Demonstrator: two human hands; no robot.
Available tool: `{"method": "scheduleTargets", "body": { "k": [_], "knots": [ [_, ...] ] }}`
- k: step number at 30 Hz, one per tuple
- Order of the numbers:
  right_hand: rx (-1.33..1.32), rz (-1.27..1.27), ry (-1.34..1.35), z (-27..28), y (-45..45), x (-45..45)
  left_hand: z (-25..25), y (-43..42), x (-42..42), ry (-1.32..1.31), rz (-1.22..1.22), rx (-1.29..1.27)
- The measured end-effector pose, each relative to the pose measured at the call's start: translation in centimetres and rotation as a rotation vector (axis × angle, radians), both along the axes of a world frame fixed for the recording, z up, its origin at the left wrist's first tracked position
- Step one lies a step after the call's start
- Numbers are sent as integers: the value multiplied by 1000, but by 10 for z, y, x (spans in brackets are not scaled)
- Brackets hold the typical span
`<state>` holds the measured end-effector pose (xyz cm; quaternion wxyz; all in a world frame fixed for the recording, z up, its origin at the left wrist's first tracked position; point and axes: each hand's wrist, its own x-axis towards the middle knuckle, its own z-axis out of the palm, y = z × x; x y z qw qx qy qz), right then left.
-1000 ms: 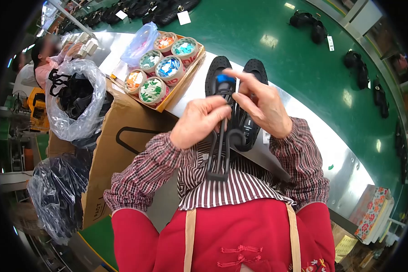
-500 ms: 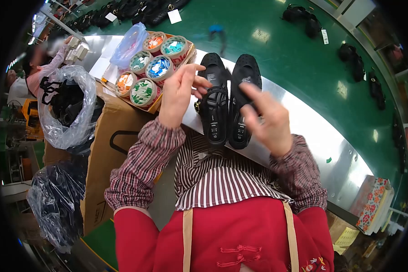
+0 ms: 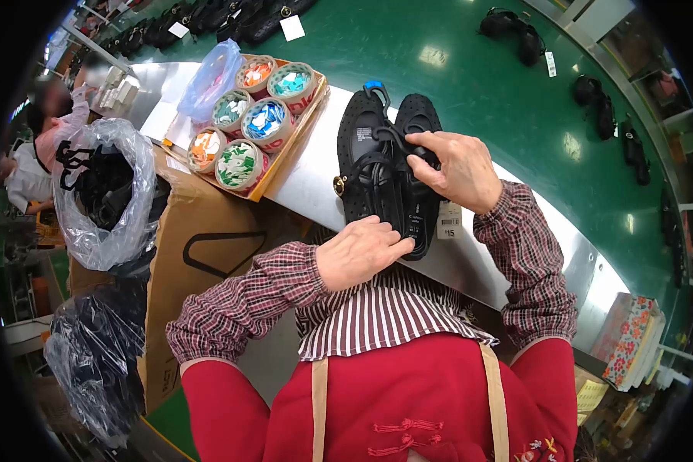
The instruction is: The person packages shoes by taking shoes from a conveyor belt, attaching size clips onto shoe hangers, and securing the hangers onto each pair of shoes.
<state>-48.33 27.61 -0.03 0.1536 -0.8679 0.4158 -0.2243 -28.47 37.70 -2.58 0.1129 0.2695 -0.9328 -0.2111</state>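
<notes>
A pair of black perforated shoes lies side by side on the metal table edge, soles down and toes pointing away from me. My left hand is closed over the heel end of the pair, its fingers curled across the shoes. A black plastic shoe hanger with a blue tip lies over the upper part of the shoes. My right hand pinches it between thumb and index finger near the right shoe. A price tag sticks out beside the right shoe, below my right wrist.
Left of the shoes, a shallow box holds several tubs of coloured clips. A cardboard carton and a bag of black items stand further left. More shoes lie on the green belt. Another person is at far left.
My left hand has come down from the toes to the heels. The blue-tipped hanger, blurred beyond the toes before, is now at the shoes in my right hand. The tag has come into view.
</notes>
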Motion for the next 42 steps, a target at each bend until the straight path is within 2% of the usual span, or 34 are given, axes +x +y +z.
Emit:
{"method": "scheduleTargets", "body": {
  "k": [4,8,12,16,17,18,20,22,24,26,31,34,35,36,39,41,42],
  "knots": [
    [-37,47,163,2,2,9,1,-6,-1,21,-44,-20],
    [-64,-40,214,-3,-8,29,0,-7,0,14,-65,21],
    [-189,-76,147,-6,1,28,-2,-3,2,52,-11,23],
    [-149,-107,-29,-8,6,-1,-6,-2,5,99,7,15],
    [-31,-137,-135,-13,5,-8,-6,-2,5,87,1,43],
    [-33,-135,-130,-11,4,-8,-6,-3,5,74,-3,69],
    [155,-201,-235,-6,5,-9,-6,-4,4,76,-3,79],
    [162,-191,-207,-16,4,-3,-5,-7,3,111,-47,37],
    [12,-94,-230,-22,2,3,-1,-9,3,68,-56,52],
    [26,-83,-212,-18,3,6,-2,-9,3,37,-73,78],
    [-124,21,92,-2,-4,24,-7,-14,1,84,-113,54],
    [-190,-19,221,-15,-26,34,-6,-14,0,86,-121,59],
    [-199,-10,180,-28,-37,31,-6,-12,0,89,-112,69],
    [-98,5,111,-33,-47,31,-5,-11,1,88,-112,67],
    [-82,-3,154,-45,-51,36,-5,-6,3,16,-71,94],
    [-4,-8,371,-39,-52,43,-3,-2,3,35,-36,10],
    [-4,-15,368,-33,-54,41,-2,-1,3,31,-43,9]
  ]
}}
